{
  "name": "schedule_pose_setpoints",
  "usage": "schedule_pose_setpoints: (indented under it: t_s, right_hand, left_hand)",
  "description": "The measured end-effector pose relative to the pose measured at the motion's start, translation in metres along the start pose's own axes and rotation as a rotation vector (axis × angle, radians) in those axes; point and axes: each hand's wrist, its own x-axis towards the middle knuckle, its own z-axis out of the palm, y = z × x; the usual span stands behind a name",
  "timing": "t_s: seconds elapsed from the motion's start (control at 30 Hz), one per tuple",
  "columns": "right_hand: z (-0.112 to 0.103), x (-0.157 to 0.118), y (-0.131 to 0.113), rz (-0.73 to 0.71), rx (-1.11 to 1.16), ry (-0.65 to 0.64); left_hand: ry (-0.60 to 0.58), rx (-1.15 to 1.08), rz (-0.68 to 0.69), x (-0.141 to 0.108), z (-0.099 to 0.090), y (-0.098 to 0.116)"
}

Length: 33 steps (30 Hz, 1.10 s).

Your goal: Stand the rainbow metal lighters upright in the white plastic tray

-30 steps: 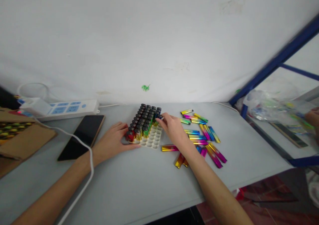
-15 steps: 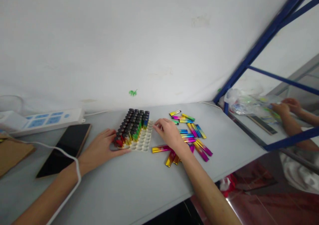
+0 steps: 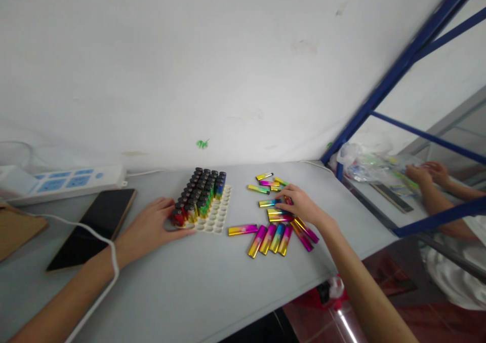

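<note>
A white tray with rows of round holes (image 3: 217, 218) lies on the grey table. Black-topped lighters (image 3: 197, 193) with red, yellow, green and blue bodies stand upright in its left and back part. My left hand (image 3: 154, 221) grips the tray's near left corner, thumb along the front edge and fingers by the red lighter. To the right, shiny gradient-coloured lighters (image 3: 268, 239) lie flat, several side by side in a row. My right hand (image 3: 301, 206) is over this group, its thumb and fingertips closed at the end of a blue-and-yellow lighter (image 3: 268, 203).
Left of the tray lie a black phone (image 3: 93, 229), a white power strip (image 3: 72, 183) and a piece of cardboard (image 3: 21, 231). A white cable (image 3: 112, 262) crosses over my left forearm. A blue metal frame (image 3: 383, 84) rises at right; beyond it another person's hands (image 3: 421, 173) work near plastic bags.
My right hand has moved right, from beside the tray's right edge to the loose lighters. The front row of lighters is now uncovered. My left hand keeps its place at the tray.
</note>
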Motion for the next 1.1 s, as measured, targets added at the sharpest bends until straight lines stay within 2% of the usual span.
schedule_pose_setpoints:
  t_s: [0.1,0.2,0.33,0.47,0.53,0.63,0.73,0.87,1.0,1.1]
  right_hand:
    - [0.000,0.009,-0.002,-0.022,0.036,-0.021]
    - [0.001,0.011,-0.008,0.028,0.164,0.042]
    - [0.015,0.015,-0.030,0.124,0.592,0.208]
    - [0.033,0.033,-0.066,0.232,1.034,0.335]
    - [0.037,0.043,-0.087,0.242,1.209,0.308]
    - [0.040,0.055,-0.116,0.189,1.397,0.143]
    - [0.048,0.060,-0.140,0.182,1.487,0.036]
    - [0.066,0.053,-0.160,0.267,1.528,-0.052]
    - [0.079,0.045,-0.168,0.351,1.360,-0.027]
    - [0.083,0.043,-0.169,0.318,1.279,0.051]
  left_hand:
    - [-0.064,0.030,-0.032,0.001,-0.003,0.003]
    - [-0.065,0.028,-0.025,0.002,-0.004,0.004]
    - [-0.051,0.037,-0.015,0.002,0.000,0.001]
    - [-0.051,0.065,-0.030,0.000,0.002,-0.001]
    - [-0.055,0.072,-0.030,-0.001,0.002,0.000]
    - [-0.058,0.068,-0.020,-0.002,0.001,0.002]
    - [-0.033,0.066,-0.006,-0.003,0.002,0.001]
    - [-0.015,0.074,0.016,-0.004,0.007,-0.004]
    - [-0.029,0.085,0.021,-0.005,0.010,-0.007]
    - [-0.026,0.080,0.017,-0.004,0.010,-0.007]
